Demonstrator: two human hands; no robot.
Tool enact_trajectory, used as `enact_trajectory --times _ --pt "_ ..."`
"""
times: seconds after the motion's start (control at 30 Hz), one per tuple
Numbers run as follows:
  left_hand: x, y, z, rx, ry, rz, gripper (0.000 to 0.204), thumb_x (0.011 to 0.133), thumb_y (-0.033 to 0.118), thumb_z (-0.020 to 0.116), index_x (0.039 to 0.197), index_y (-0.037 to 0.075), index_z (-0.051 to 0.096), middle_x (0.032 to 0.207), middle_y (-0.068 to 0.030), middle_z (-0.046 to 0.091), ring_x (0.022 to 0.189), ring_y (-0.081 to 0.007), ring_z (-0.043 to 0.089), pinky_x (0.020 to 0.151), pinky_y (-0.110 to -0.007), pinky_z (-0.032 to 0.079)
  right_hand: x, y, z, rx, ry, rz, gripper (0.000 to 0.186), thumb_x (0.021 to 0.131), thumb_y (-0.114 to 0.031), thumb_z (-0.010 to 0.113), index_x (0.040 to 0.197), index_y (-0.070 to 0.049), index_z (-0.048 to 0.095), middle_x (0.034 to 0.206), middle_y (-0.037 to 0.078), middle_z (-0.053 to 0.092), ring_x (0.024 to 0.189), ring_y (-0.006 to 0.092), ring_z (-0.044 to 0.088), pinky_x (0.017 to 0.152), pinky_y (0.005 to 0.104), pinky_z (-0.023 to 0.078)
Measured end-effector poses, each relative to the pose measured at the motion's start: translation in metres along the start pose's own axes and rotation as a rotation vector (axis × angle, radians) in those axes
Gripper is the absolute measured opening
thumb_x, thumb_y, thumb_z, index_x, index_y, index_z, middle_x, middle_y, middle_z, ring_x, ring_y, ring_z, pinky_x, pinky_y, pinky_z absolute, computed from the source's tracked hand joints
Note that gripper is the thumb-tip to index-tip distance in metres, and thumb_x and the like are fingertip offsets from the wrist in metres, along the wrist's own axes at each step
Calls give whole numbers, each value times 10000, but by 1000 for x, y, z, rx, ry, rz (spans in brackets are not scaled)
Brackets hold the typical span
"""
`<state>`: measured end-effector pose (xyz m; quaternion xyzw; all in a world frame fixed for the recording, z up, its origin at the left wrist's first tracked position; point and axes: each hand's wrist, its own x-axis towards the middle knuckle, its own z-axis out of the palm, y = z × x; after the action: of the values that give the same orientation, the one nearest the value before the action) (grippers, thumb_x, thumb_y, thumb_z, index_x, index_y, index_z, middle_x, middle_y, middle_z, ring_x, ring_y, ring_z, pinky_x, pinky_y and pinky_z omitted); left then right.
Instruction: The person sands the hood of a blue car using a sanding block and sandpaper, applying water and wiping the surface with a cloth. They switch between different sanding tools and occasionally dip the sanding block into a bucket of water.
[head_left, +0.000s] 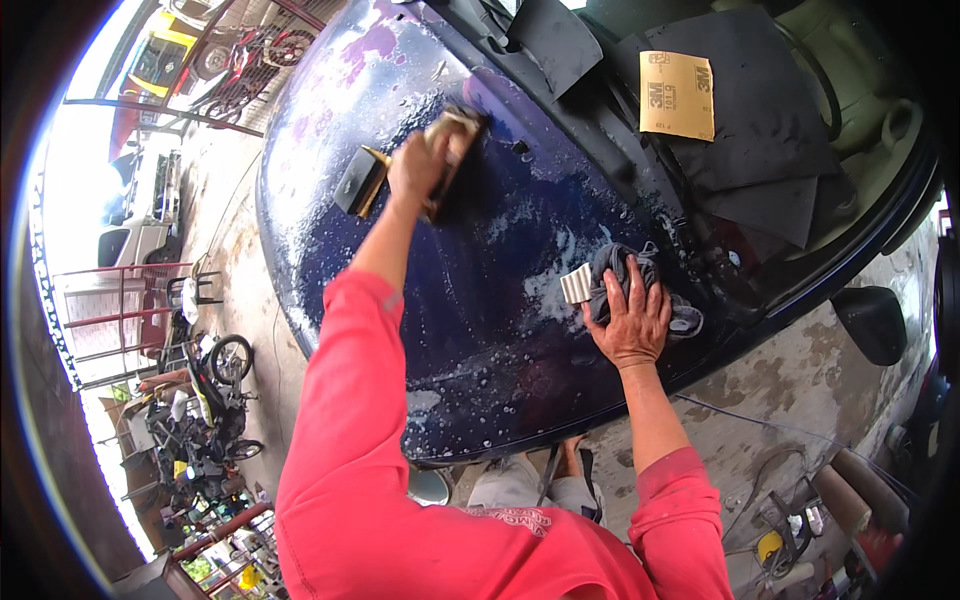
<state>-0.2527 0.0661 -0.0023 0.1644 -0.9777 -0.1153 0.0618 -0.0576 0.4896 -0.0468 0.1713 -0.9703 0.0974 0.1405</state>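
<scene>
My left hand (pixel 418 168) is closed on a long dark sanding block (pixel 462 165), smeared by motion, against the wet dark-blue car hood (pixel 480 270). Close beside that hand lies a smaller black block (pixel 359 180) with a yellowish sheet edge along it. My right hand (pixel 636 318) rests with its fingers spread on a bunched dark-grey cloth (pixel 650 265) near the windshield side of the hood. Touching the cloth is a small white ribbed block (pixel 577 284). Bubbly water and whitish patches cover much of the paint.
A tan sandpaper sheet (pixel 678 110) lies on black sheets (pixel 760 60) over the windshield. The side mirror (pixel 869 325) juts out at the right. Below the hood stands a bucket (pixel 430 487). A thin hose or cable (pixel 760 420) crosses the concrete floor. Motorcycles (pixel 200 410) stand at the left.
</scene>
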Motion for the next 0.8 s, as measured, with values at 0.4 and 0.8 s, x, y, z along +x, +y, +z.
enact_trajectory --times 0.4,0.8 --pt "-285 46 -21 -186 -49 137 405 995 444 738 1039 57 624 742 -257 703 708 -461 739 646 -542 595 9 -6 -18 44 48 7 626 925 -576 737 1456 -260 640 1705 60 445 1365 427 541 1173 599 403" --pt "-102 39 2 -190 195 -69 545 1042 521 639 1046 -22 687 944 -347 738 961 -546 729 844 -616 576 5 -3 -9 11 0 10 637 910 -575 742 1458 -262 657 1698 61 455 1395 413 527 1183 586 400"
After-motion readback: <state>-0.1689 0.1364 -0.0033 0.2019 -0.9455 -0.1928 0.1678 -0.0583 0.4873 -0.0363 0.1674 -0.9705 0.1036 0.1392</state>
